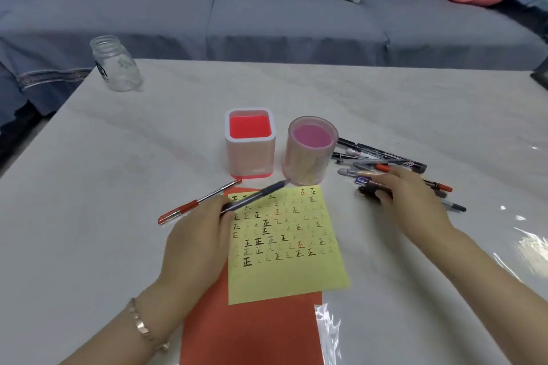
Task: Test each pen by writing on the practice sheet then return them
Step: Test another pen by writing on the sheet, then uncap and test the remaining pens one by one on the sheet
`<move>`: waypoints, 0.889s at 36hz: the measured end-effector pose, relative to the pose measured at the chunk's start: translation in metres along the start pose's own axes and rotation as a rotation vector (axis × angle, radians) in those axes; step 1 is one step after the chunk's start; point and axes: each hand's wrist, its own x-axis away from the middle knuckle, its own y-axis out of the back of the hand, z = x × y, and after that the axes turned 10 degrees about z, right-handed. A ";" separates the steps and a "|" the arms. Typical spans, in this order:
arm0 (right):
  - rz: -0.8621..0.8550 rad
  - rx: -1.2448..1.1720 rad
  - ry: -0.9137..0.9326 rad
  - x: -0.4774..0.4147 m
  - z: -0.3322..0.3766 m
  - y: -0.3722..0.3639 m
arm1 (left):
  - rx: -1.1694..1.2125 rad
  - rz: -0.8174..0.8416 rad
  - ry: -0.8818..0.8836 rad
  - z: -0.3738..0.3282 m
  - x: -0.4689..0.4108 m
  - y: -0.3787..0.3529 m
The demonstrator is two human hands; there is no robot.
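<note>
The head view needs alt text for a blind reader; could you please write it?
A person's left hand holds a grey pen over a yellow practice sheet of handwritten characters, while the right hand grips a dark pen at a loose pile of pens. A square holder and a round holder stand behind the sheet.

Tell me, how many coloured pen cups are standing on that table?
2. The square white-and-red plastic cup stands behind the yellow practice sheet; the round translucent pink cup stands just to its right. None seems hidden.
</note>
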 end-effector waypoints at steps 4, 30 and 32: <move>0.144 0.217 -0.087 -0.010 -0.007 -0.016 | -0.009 0.016 0.111 0.028 0.002 0.004; -0.012 -0.496 0.628 0.065 0.111 0.016 | -0.294 0.146 -0.547 -0.039 0.007 0.009; -0.225 -0.373 0.623 0.069 0.113 0.016 | -0.271 0.134 -0.458 -0.036 0.009 0.012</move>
